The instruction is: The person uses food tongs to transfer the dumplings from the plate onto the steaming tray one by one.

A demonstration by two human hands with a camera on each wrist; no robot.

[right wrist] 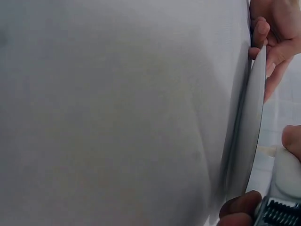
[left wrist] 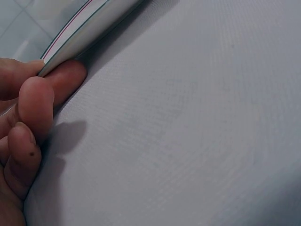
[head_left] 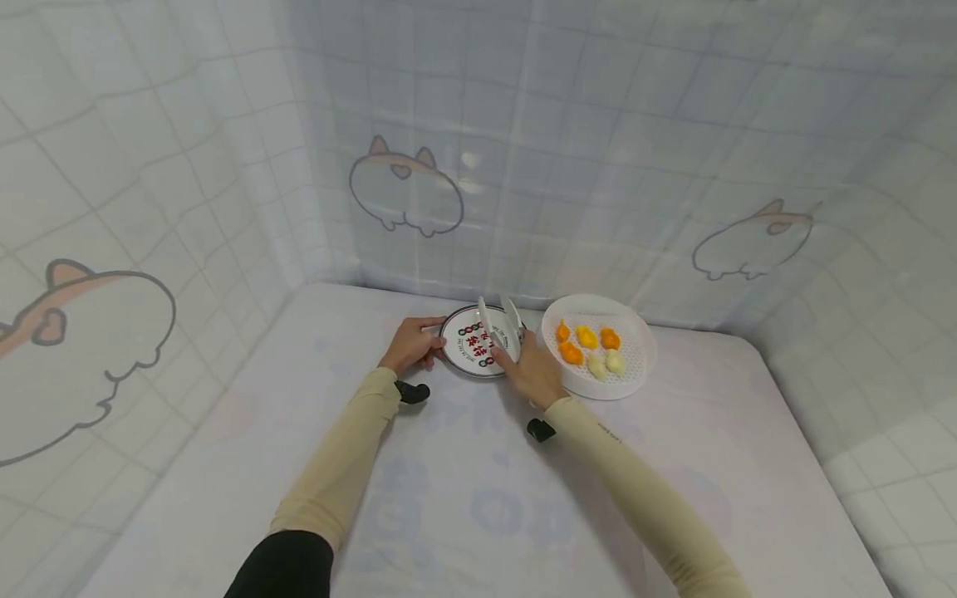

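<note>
At frame centre in the head view, the left hand (head_left: 409, 344) pinches the left rim of the printed plate (head_left: 465, 349), thumb on top and fingers under the edge, while the right hand (head_left: 532, 371) grasps the white tongs (head_left: 499, 324), their two arms spread above the plate. For a clean transfer, the person would best keep the plate steadied flat and carry the tongs to the white perforated tray (head_left: 635, 365) just right of it. Count: one plate, one tongs, one tray holding four orange-yellow pieces (head_left: 586, 336) and two pale pieces (head_left: 606, 363).

Head view looks down from above on the plate (head_left: 469, 340); both wrist views sit low against its rim
</note>
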